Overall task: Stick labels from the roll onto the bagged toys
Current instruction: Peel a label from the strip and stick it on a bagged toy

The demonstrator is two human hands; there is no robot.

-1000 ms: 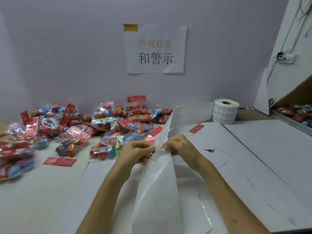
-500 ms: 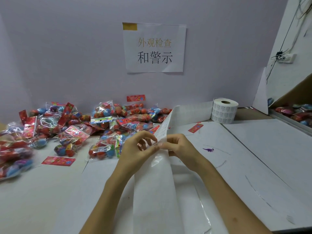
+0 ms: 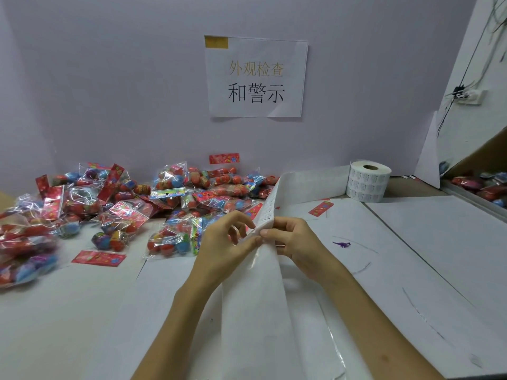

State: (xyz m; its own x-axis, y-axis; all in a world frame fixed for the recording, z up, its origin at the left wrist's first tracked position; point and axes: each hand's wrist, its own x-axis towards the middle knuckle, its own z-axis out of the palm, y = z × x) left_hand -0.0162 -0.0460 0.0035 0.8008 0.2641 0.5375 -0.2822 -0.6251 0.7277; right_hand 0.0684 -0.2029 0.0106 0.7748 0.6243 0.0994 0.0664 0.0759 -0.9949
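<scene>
While the label strip (image 3: 310, 182) runs out from the roll (image 3: 367, 185) | left hand (image 3: 225, 242) fingers pinch it | right hand (image 3: 293, 239) fingers pinch it too | bagged toys (image 3: 123, 207) left of roll

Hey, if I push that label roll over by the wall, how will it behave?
The label roll stands on its flat end, so it would probably slide rather than roll. Its strip runs to the left hand and right hand, so a push might slacken or twist it. The hollow core suggests it is fairly light.
</scene>
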